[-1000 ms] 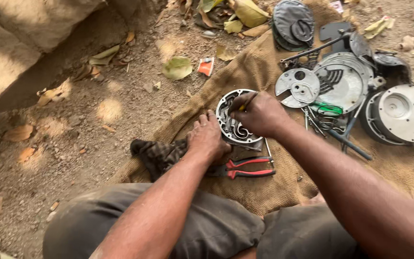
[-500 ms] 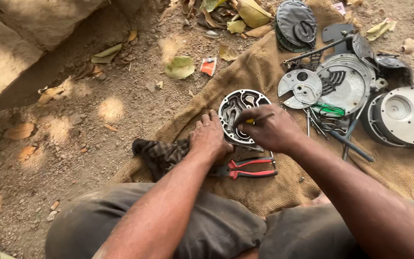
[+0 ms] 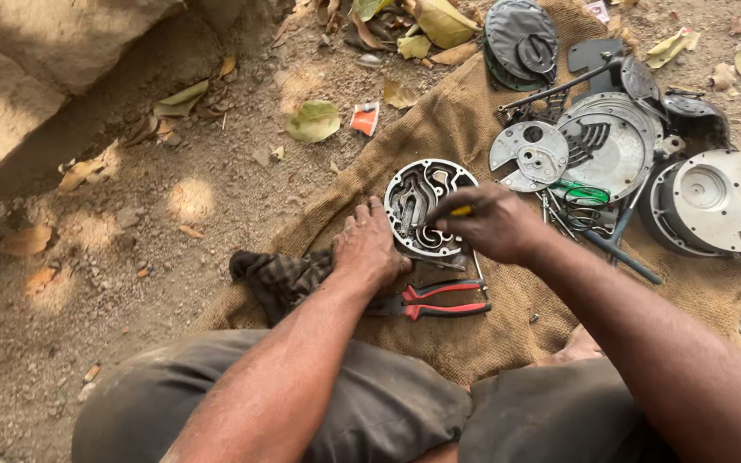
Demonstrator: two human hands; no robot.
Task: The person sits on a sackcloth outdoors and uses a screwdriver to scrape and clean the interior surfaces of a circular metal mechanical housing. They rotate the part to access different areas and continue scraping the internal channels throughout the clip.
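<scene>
Right hand's [image 3: 489,225] grip pinches yellow-handled tool [image 3: 460,211] over round metal plate [image 3: 426,208].

The left hand [image 3: 370,249] is pressing on the near edge of a round metal valve plate [image 3: 426,208] lying on burlap sacking [image 3: 439,129], while the right hand [image 3: 490,225] is holding a yellow-handled tool [image 3: 459,211] over it. Red-handled pliers [image 3: 439,302] are lying just beside.

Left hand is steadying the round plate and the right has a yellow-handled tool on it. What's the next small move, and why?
Probably keep the left hand pressing the plate at its near-left rim and work the tool a little deeper into the plate's recesses. The right hand already has the tip over the plate's middle, and the plate lies loose on the sacking, so it would likely shift if unheld.
</scene>
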